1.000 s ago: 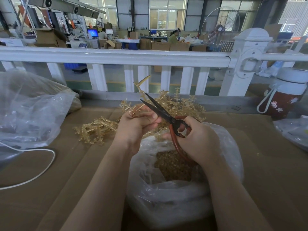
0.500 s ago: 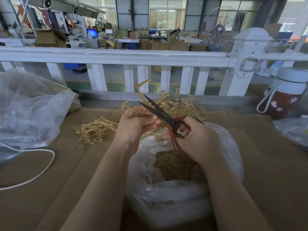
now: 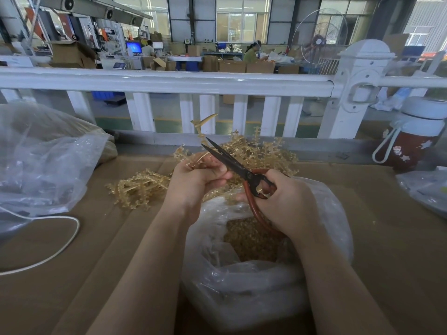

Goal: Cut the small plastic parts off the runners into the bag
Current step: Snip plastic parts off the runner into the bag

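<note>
Over the open bag (image 3: 254, 293) of cut parts (image 3: 251, 240), the left hand (image 3: 193, 182) grips a runner (image 3: 202, 131); the right hand (image 3: 283, 201) grips scissors (image 3: 232, 163).

Big workshop hall behind a white railing (image 3: 169, 81), daylight coming through tall windows (image 3: 243, 19), cardboard boxes (image 3: 232, 66) stacked around, standing fan (image 3: 319, 41) off right, green-painted floor (image 3: 167, 123).

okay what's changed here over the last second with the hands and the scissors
Very little. The scissors opened slightly, their tips drifting a touch toward the railing. The left hand still holds the runner, the right hand the handles, both over the bag.
</note>
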{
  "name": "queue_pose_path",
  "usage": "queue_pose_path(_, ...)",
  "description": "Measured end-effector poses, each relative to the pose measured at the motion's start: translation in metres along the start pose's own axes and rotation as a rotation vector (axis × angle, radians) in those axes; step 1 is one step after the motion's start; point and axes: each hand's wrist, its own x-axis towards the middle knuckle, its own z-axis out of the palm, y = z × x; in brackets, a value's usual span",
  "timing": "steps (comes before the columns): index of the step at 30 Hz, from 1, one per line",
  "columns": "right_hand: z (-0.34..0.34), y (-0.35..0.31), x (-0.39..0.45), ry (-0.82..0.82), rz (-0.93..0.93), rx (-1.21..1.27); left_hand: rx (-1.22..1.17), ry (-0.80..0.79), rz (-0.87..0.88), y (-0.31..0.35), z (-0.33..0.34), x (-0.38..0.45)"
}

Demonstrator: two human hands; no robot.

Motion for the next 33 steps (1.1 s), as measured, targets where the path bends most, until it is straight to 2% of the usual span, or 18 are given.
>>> queue_pose_path(17,0.002,0.004,0.002,-0.039,0.023,0.005,-0.017,-0.006,-0.037,0.001,0.001,-0.001)
queue_pose_path(23,-0.001,0.003,0.002,-0.119,0.071,-0.009,-0.029,-0.006,-0.074,-0.001,0.001,0.0)
queue_pose_path(27,-0.003,-0.001,0.001,-0.192,0.124,0.116,-0.073,-0.016,-0.102,0.0,0.0,-0.002)
queue_pose_path(33,-0.007,-0.006,0.001,-0.234,0.152,0.172,-0.061,-0.02,-0.095,0.002,-0.002,-0.003)
